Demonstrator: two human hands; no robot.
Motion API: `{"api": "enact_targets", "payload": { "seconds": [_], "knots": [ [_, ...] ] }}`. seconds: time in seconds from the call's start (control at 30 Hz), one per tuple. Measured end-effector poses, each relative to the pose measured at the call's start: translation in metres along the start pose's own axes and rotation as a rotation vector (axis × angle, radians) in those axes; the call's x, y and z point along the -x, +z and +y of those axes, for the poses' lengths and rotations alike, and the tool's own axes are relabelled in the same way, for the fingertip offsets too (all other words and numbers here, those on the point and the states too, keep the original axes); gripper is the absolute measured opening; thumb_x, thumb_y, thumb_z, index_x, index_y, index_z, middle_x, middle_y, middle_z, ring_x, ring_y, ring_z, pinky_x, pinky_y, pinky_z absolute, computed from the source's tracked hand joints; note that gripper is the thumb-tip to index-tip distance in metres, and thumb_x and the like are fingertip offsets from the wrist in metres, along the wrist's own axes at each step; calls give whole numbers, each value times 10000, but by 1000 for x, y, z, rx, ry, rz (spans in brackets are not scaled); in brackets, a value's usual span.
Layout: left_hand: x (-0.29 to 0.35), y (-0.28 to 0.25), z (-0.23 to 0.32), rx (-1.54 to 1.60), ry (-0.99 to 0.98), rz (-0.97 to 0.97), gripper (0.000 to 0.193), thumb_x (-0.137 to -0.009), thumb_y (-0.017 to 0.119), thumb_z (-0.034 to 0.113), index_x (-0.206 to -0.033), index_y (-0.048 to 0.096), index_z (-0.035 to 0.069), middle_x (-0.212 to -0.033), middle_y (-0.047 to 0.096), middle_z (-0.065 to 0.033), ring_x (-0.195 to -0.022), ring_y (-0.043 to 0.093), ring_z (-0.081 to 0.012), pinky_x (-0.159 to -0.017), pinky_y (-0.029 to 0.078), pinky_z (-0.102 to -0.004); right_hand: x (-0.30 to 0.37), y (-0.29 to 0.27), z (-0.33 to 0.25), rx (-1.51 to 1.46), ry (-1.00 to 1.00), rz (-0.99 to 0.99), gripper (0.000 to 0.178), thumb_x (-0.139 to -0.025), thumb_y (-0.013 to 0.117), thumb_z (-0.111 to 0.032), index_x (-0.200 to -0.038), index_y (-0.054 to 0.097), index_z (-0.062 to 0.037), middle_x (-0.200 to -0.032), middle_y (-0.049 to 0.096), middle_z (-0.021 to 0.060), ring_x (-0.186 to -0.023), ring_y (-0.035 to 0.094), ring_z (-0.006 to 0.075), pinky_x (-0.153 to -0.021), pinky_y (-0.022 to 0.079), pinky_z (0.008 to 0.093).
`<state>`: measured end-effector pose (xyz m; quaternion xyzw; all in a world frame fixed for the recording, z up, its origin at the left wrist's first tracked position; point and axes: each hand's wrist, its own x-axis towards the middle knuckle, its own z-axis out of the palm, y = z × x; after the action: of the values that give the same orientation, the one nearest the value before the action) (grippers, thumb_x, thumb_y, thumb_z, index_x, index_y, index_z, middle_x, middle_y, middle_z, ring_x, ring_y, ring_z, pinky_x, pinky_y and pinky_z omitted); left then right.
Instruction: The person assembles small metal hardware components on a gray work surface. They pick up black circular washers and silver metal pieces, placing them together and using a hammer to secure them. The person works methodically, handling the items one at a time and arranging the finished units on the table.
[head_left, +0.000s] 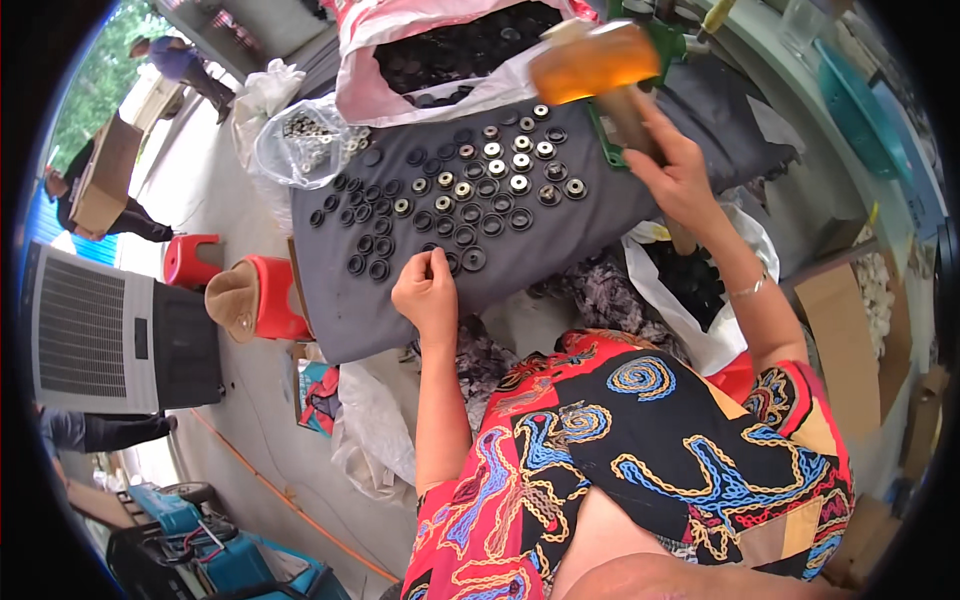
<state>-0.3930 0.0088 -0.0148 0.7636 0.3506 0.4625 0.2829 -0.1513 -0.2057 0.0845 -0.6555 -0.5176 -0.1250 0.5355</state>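
My right hand (672,170) is closed round the wooden handle of a mallet (595,62), raised over the far right of the grey cloth (340,300). Its translucent amber head is slightly blurred. Over the near edge of the cloth, my left hand (427,292) has its thumb and fingers pinched together; whatever lies between them is hidden. Beyond it, many black rings (492,224) are spread in loose rows. Shiny metal round pieces (493,150) sit in several of the farther rings. Partly behind the mallet stands a green metal tool (668,50).
At the back lies an open sack (350,75) of black parts, beside a clear bag (290,160) of small metal pieces. An open white bag (640,265) of black parts is near my right forearm. A red stool (280,300) and an air cooler (95,325) stand left.
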Motion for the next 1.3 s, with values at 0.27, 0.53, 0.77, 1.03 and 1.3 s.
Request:
{"api": "enact_targets", "payload": {
  "seconds": [0.27,0.53,0.77,1.03,1.3],
  "knots": [
    [3,11,-1,-194,153,28,135,-808,695,115,-702,632,60,-605,600,-64,-540,581,-240,-513,438,-364,-18,23,6,425,117,-442,662,-820,634,-110,-1445,449,-223,-859,604,171,-798,622,347,-757,510,425],
    [5,12,-5,-214,170,54,143,-799,692,115,-682,617,81,-609,589,-49,-561,583,-258,-507,432,-399,-24,37,35,440,162,-568,638,-818,633,-128,-1425,452,-205,-883,642,196,-835,639,393,-765,516,471],
    [4,11,-3,-229,181,42,136,-811,696,117,-710,646,41,-612,609,-79,-525,580,-247,-514,433,-348,-31,41,32,511,142,-507,646,-806,636,-63,-1424,467,-147,-1022,667,203,-877,666,341,-808,526,402],
    [4,11,-3,-246,178,36,134,-806,702,127,-711,648,51,-616,613,-79,-532,588,-248,-518,440,-354,-49,50,31,410,105,-460,629,-801,632,-82,-1409,478,-125,-1026,676,210,-907,672,352,-799,525,416],
    [5,12,-5,-264,181,35,127,-802,705,125,-712,649,54,-618,608,-73,-531,583,-242,-518,444,-358,-57,82,57,475,169,-555,599,-801,590,-95,-1387,499,-179,-1080,673,190,-960,656,363,-844,513,468]
  ]
}}
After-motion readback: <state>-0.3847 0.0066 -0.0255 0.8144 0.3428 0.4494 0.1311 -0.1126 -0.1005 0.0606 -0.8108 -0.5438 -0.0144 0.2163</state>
